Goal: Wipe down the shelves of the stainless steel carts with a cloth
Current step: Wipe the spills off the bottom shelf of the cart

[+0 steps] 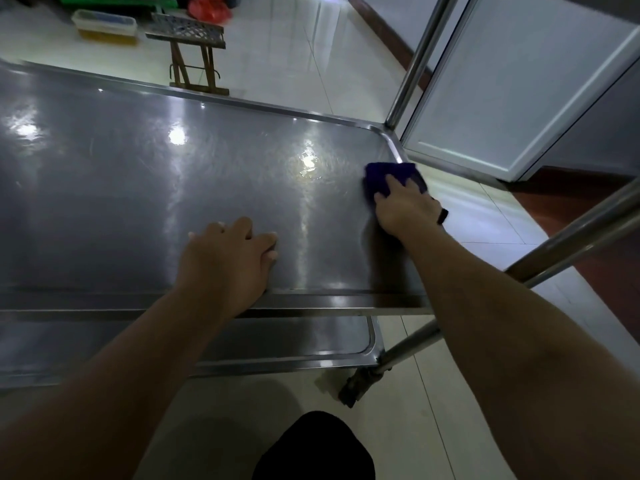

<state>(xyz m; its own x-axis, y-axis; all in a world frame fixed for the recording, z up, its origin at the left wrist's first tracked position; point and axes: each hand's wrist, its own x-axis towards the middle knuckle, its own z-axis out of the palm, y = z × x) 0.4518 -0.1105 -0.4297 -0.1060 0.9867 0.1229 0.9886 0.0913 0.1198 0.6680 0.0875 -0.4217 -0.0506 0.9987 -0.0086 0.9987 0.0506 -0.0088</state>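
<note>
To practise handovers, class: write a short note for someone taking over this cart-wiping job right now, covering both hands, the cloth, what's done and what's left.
Left hand: open, resting on the upper shelf near its front edge.
Right hand: fingers flat, pressing the blue cloth onto that shelf by its far right corner.
Done: wiping under way; how much is finished cannot be told.
Left: probably the rest of this shelf, then the lower shelf.

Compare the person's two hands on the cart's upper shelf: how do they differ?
The right hand presses a blue cloth; the left hand holds nothing. The right hand reaches near the far right corner; the left hand rests by the front rim. Both lie on the upper shelf.
</note>
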